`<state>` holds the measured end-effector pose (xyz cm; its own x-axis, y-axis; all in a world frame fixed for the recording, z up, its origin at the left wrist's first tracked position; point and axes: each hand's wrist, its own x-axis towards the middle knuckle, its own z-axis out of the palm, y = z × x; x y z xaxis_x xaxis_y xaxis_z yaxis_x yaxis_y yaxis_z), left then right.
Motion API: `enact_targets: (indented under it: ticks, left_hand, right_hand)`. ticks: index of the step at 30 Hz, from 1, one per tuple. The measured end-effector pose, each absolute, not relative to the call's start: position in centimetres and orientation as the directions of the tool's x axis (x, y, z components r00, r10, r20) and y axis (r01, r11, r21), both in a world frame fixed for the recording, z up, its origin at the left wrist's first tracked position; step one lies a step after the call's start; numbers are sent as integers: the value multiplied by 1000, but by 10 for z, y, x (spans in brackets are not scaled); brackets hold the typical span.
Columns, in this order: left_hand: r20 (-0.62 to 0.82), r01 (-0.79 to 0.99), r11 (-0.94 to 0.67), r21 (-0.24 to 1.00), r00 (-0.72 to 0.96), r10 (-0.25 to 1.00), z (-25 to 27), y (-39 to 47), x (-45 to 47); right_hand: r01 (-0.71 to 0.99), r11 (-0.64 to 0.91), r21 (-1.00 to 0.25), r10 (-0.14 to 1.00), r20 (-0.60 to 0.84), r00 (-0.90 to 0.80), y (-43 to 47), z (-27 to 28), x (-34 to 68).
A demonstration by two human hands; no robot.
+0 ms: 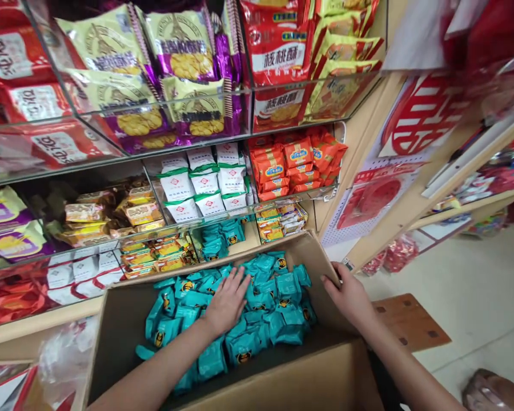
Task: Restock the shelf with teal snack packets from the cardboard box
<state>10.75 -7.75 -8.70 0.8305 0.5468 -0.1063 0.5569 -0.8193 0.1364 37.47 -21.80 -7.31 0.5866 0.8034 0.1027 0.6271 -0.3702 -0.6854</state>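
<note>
A large cardboard box stands open in front of the shelves, with many small teal wrapped packets lying in it. My left hand lies on top of these packets, fingers stretched out and palm down. Over the box's right edge, my right hand grips the cardboard, thumb and fingers on either side of the wall. Just beyond the box, similar teal packets sit in a low shelf compartment.
Clear-fronted shelves hold white packets, orange-red packets and purple-yellow snack bags. A plastic bag is at lower left. A brown board lies on the tiled floor at right, near a foot.
</note>
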Motion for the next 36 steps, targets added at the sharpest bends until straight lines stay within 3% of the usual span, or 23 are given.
enact_targets:
  ticks: [3,10,13,16,18,22,26,28,30,32,36]
  left_hand:
    - [-197,706,-699,114,706,681,-99,-68,120]
    - [-163,708,-658,258,703,692,-87,-74,101]
    - [-61,674,-581,457,675,735,-74,-78,94]
    - [11,449,-302,841,544,839,-57,-88,97]
    - [-48,237,-77,968,480,876,-44,-99,102]
    - [-199,-1,224,975,455,868,-23,-122,109]
    - [-177,-73,250,966,518,837,-12,-142,115]
    - [-117,-91,218,972,617,778,-11,-152,116]
    - [-84,-61,180,982,709,700,-14,-160,116]
    - [-91,-17,151,988,732,675,-19,-164,112]
    - [-133,35,152,988,695,706,-26,-160,105]
  right_hand:
    - [648,-368,-666,799,130,587,-221,-77,374]
    - [679,-380,-628,796,152,586,-224,-82,375]
    - [683,-379,-624,801,147,580,-225,-82,375]
    - [688,-375,-621,804,152,575,-226,-82,375]
    - [688,-376,-620,800,158,579,-226,-84,376]
    - [695,-360,-622,781,206,589,-226,-82,378]
    - [750,-161,-641,663,493,563,-230,-66,351]
    - [629,17,-777,689,465,556,-233,-56,321]
    - [275,112,-955,846,237,478,-236,-49,288]
    - [44,87,-995,932,97,348,-237,-48,262]
    - [-100,35,-994,929,-4,371,-230,-53,247]
